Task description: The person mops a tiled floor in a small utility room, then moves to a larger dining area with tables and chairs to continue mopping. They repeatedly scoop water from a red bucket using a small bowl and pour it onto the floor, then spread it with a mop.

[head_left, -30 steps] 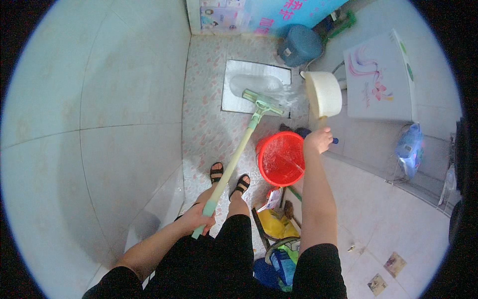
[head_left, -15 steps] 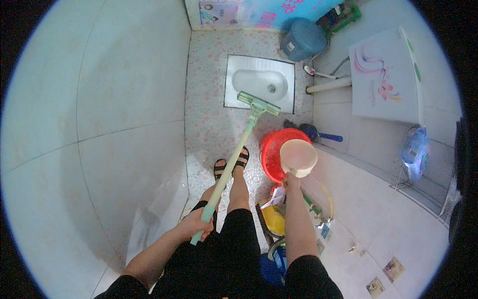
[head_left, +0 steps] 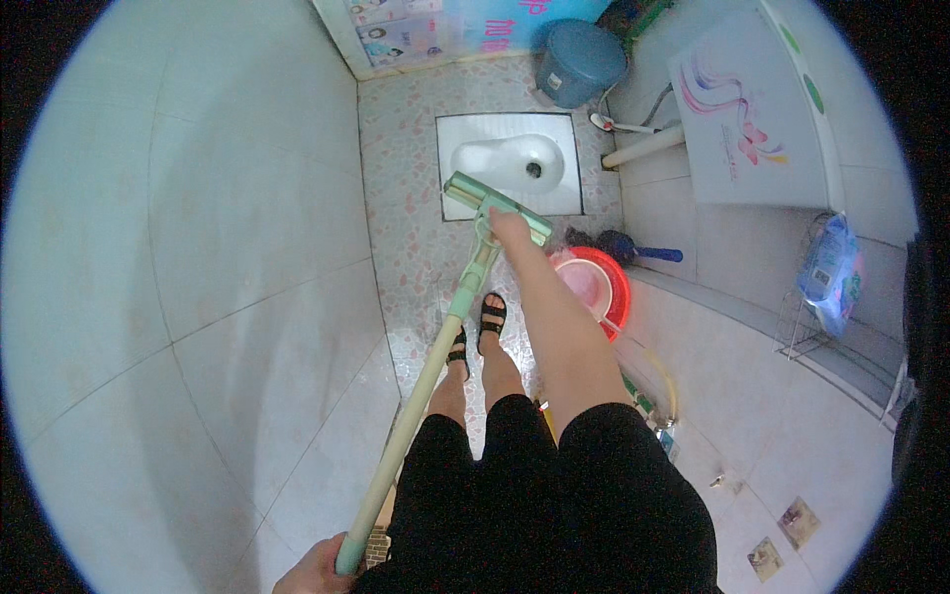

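Note:
A long-handled, pale green squeegee (head_left: 421,386) slants across the view, its wide head (head_left: 463,188) over the near edge of the white squat toilet (head_left: 465,134). My left hand (head_left: 319,566), at the lower edge, is wrapped round the end of the handle. Up at the head, my right hand (head_left: 510,228) grips where the head meets its neck; its fingers are partly hidden. To the right of that forearm, a pale dipper (head_left: 591,282) rests in the red basin (head_left: 619,292). The forearm covers part of the basin.
A blue bucket (head_left: 582,64) stands in the far right corner. A blue-handled brush (head_left: 633,249) lies beside the basin. A white box (head_left: 747,119), a pipe (head_left: 648,147) and a wire rack (head_left: 797,322) are along the right wall. Tiled wall (head_left: 257,218) rises on the left.
My right hand has let go of the dipper, now in the basin, and taken hold of the squeegee's head. My left hand has moved down and left with the handle end.

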Motion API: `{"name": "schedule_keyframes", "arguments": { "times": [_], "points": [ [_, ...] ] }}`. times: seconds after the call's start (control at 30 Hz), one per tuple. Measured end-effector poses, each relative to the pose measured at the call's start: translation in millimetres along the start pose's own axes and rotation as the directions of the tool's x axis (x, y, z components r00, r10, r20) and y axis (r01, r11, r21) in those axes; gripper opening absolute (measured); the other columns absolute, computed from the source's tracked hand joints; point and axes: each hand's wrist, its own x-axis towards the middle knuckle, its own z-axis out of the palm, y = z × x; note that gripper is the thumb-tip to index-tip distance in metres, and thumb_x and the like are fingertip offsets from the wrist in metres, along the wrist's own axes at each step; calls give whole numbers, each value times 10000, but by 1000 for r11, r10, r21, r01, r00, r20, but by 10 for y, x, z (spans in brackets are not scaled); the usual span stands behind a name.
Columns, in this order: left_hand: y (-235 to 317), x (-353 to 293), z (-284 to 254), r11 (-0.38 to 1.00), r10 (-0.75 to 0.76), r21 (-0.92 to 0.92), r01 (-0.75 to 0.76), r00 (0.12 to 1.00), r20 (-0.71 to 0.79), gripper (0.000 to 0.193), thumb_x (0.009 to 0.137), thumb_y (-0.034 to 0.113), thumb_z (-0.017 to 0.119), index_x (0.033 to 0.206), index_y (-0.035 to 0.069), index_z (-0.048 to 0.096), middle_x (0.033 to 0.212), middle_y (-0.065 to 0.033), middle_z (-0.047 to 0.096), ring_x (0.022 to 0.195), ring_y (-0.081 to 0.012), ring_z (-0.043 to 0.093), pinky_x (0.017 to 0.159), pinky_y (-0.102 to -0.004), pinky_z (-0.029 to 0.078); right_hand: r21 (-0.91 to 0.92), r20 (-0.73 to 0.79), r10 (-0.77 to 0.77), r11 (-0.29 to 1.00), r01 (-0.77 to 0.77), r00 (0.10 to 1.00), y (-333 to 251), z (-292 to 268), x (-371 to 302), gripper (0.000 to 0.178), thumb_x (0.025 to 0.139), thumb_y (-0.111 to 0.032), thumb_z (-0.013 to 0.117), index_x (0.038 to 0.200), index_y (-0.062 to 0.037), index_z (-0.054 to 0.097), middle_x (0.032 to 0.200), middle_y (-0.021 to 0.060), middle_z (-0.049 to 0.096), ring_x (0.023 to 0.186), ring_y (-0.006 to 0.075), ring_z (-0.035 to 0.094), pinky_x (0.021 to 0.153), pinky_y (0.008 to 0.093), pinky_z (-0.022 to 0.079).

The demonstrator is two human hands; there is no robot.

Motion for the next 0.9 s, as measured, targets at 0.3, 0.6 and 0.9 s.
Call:
{"name": "schedule_keyframes", "arguments": {
  "times": [0.3,0.6,0.9],
  "points": [
    [-192,163,96,966,-16,-258,25,999,38,419,598,57,680,952,8,461,737,-29,476,652,-118,472,600,-219,397,-143,-381,-445,894,423,811,-1567,-639,-1363,218,770,-193,476,753,-31,621,728,184,585,729,327,574,639,432,437],
    [-439,618,221,952,190,-282,-123,956,224,471,521,113,656,957,57,486,799,6,436,757,-117,422,754,-229,340,-481,-369,-611,770,419,700,-1980,-937,-1710,95,631,-90,531,623,-56,619,706,132,572,670,274,565,621,379,401],
    [-439,496,310,962,218,-200,-185,963,158,447,561,105,632,983,57,491,841,0,447,788,-115,443,753,-251,372,-379,-385,-592,801,463,708,-2174,-1244,-1893,127,655,-106,531,680,-49,642,812,119,579,819,269,540,722,393,377]
  ]
}}
